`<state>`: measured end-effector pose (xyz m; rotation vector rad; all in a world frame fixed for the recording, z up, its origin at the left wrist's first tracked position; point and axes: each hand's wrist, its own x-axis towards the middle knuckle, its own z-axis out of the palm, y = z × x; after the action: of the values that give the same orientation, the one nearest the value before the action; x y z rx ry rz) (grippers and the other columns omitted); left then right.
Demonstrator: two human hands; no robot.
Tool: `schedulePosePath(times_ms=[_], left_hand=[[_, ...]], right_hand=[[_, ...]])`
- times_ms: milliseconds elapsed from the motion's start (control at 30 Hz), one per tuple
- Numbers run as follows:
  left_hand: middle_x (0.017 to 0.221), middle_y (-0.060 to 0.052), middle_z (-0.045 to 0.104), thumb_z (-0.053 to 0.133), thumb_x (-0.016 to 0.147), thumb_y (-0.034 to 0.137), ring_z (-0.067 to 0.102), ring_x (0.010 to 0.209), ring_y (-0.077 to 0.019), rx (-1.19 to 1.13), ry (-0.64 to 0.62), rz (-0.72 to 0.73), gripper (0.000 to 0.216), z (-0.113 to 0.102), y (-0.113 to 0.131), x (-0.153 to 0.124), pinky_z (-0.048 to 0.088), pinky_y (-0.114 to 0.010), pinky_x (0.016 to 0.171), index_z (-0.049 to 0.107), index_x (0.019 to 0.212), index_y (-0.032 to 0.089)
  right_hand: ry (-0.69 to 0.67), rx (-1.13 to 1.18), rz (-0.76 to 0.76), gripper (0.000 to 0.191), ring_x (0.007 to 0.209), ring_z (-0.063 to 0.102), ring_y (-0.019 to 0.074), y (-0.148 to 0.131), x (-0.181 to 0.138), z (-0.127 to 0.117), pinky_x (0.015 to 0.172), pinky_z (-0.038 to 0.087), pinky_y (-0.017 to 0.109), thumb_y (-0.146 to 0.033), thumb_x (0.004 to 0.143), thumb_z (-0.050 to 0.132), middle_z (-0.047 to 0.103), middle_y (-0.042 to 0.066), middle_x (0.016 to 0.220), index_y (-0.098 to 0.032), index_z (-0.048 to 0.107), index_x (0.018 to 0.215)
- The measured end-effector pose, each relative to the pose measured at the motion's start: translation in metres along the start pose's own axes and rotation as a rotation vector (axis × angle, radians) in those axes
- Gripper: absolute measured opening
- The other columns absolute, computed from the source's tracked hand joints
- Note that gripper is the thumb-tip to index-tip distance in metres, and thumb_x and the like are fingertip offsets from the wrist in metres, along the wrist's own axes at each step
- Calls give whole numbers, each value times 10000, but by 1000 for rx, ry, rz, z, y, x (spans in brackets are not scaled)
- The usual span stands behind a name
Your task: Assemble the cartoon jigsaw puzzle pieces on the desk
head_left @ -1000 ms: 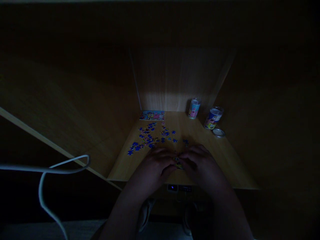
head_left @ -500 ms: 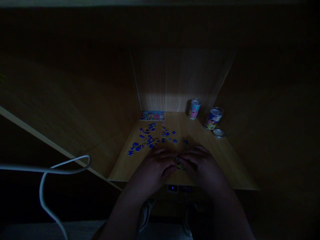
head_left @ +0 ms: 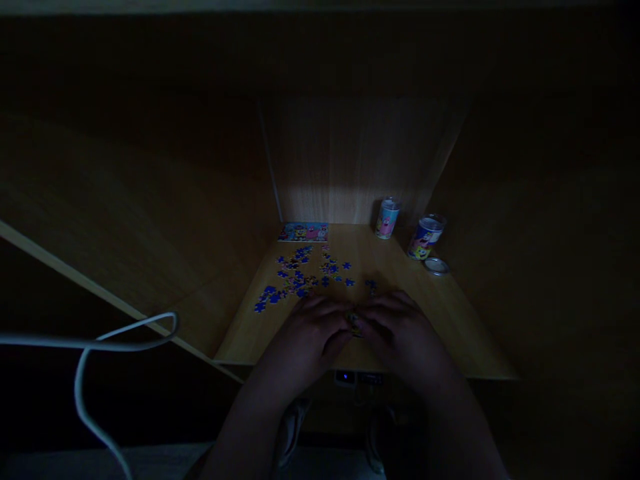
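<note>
The scene is very dark. My left hand (head_left: pixel 314 330) and my right hand (head_left: pixel 400 330) meet near the front edge of a small wooden desk (head_left: pixel 450 320). Their fingertips pinch together on a small joined cluster of jigsaw pieces (head_left: pixel 355 325), yellowish, mostly hidden between the fingers. Several loose blue jigsaw pieces (head_left: pixel 300 277) lie scattered on the desk just beyond my left hand. A finished picture strip or reference card (head_left: pixel 303 231) rests against the back wall.
Two small printed tins (head_left: pixel 387 218) (head_left: pixel 425 237) stand at the back right, with a round lid (head_left: pixel 437 266) lying beside the nearer one. Wooden side panels enclose the desk. A white cable (head_left: pixel 100 340) loops at the lower left. Shoes (head_left: pixel 290 427) show below the desk.
Both hands stay together on the small cluster, with only slight finger shifts. The view has nudged a little.
</note>
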<state>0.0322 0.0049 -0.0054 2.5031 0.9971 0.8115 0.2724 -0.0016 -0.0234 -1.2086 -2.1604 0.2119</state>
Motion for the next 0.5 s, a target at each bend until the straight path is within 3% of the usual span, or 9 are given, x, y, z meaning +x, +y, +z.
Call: schedulePosePath(times_ms=[233,500], left_hand=[[1250,-22,825,810,1048,129,736,1186,-268,6,7,-7,184,2,-2,-2,564,-500,1109,781,1165,269],[1234,-27,829,803,1046,128,743,1178,-271,11,0,-11,183,0,1,-1,574,-490,1085,791,1161,270]], right_hand=[[-6,22,-43,199,1187,766,278,-1,0,-3,1068,596,518,-306,1094,723,860,38,1289,-320,844,1252],[-18,34,-56,217,1162,786,272,-1,1,-2,1060,601,523,-297,1086,717,876,35,1240,-324,835,1265]])
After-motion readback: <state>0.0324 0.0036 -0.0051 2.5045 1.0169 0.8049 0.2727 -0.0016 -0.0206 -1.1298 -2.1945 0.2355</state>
